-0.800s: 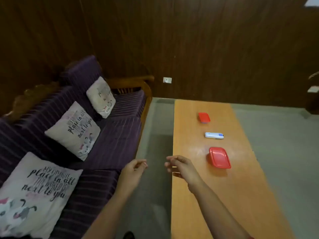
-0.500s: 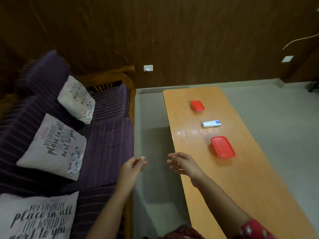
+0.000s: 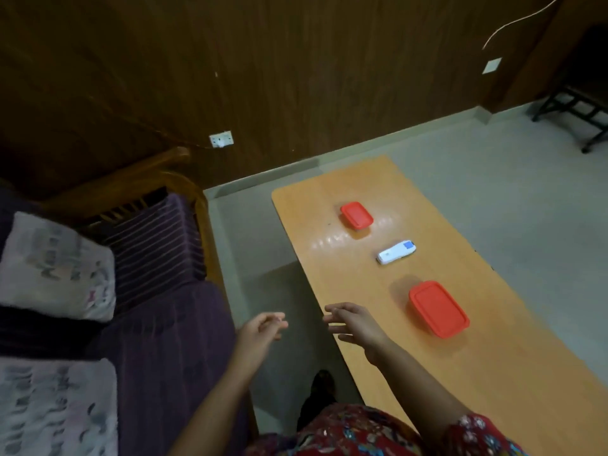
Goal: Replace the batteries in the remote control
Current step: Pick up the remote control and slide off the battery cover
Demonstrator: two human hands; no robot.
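On the wooden table (image 3: pixel 460 373), white remote control (image 3: pixel 396 252) with blue patch, left hand (image 3: pixel 261 330) and right hand (image 3: pixel 353 324) loosely curled, empty.

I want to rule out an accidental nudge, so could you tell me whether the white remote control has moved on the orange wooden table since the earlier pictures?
No. The white remote control lies between the two red lidded containers as before; only the camera turned.

We note two bare forearms, left hand (image 3: pixel 263 330) and right hand (image 3: pixel 357 325) without rings or watch that we can see, red floral-print garment (image 3: pixel 362 432), matching short sleeve (image 3: pixel 477 432) on right arm
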